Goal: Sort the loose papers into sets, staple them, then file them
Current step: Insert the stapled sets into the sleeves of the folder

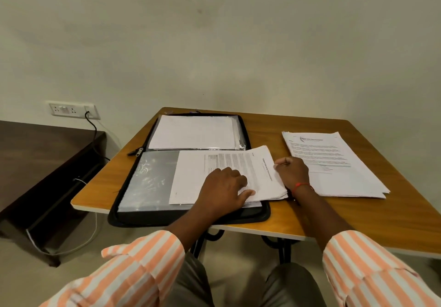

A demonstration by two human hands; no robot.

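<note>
Filing step. Zip folder (124, 216) lies open. Left hand (223, 187) presses bent fingers on the paper set (191, 178), which lies partway over the near clear sleeve (152, 180). Right hand (292, 170) pinches the set's right edge. Likely next: slide the set left, fully in. Loose stack (334, 163) sits right.

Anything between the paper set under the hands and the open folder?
Nothing visible. The paper set lies on the near half of the folder, left hand pressing it, right hand holding its right edge; the loose pile sits apart.
</note>
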